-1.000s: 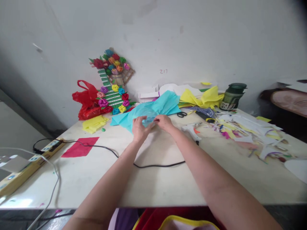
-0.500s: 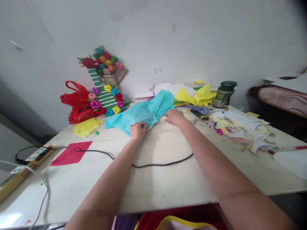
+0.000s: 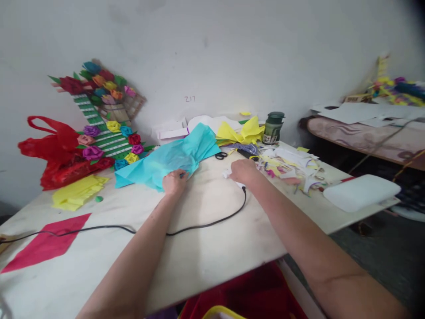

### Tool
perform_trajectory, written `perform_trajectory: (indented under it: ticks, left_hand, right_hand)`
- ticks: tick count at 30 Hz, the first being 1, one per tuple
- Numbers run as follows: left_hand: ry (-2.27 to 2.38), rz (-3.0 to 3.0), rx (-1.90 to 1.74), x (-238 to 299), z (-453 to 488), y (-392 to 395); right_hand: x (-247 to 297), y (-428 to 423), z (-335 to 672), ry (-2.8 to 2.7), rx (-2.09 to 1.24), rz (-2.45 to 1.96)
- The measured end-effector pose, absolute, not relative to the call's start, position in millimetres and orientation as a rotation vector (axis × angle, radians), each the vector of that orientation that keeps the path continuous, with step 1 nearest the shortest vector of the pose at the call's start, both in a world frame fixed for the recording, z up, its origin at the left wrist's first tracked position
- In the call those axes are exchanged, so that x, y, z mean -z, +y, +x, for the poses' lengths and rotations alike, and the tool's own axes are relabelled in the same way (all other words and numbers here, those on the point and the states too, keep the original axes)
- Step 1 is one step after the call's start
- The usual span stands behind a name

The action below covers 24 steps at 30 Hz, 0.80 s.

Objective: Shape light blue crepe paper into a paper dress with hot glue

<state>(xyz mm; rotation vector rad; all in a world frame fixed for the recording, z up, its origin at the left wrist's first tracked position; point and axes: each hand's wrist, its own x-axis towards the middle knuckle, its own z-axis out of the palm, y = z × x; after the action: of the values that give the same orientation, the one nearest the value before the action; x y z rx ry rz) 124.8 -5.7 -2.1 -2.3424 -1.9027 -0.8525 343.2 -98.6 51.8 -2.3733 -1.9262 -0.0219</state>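
My left hand (image 3: 174, 182) is closed in a pinch at the near edge of a crumpled sheet of turquoise crepe paper (image 3: 156, 163). A small dark bit shows between its fingertips, too small to name. To the right, my right hand (image 3: 244, 172) is closed around a white glue gun (image 3: 239, 184), mostly hidden under the fingers. A black cord (image 3: 212, 227) runs from its back end across the table to the left. Just beyond the right hand lie dark-handled scissors (image 3: 221, 155).
Paper scraps (image 3: 292, 168) lie right, before a green bottle (image 3: 273, 128). Yellow crepe paper (image 3: 242, 133) sits at the back. Left are a paper-flower decoration (image 3: 106, 128), a red plastic bag (image 3: 56, 150), folded yellow paper (image 3: 78, 192) and a red sheet (image 3: 49, 241). A white box-like object (image 3: 361, 192) lies far right.
My right hand has come down and back from beside the turquoise paper onto the white glue gun. My left hand stays at the paper's edge. The view has turned right.
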Motion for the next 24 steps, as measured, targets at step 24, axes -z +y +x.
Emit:
perform_trajectory:
  ticks: [24]
  left_hand:
    - [-1.922,-2.405,0.857,-0.8,87.4,19.7]
  right_hand:
    - [-54.0,-75.2,311.1,-1.767,-0.118,-1.546]
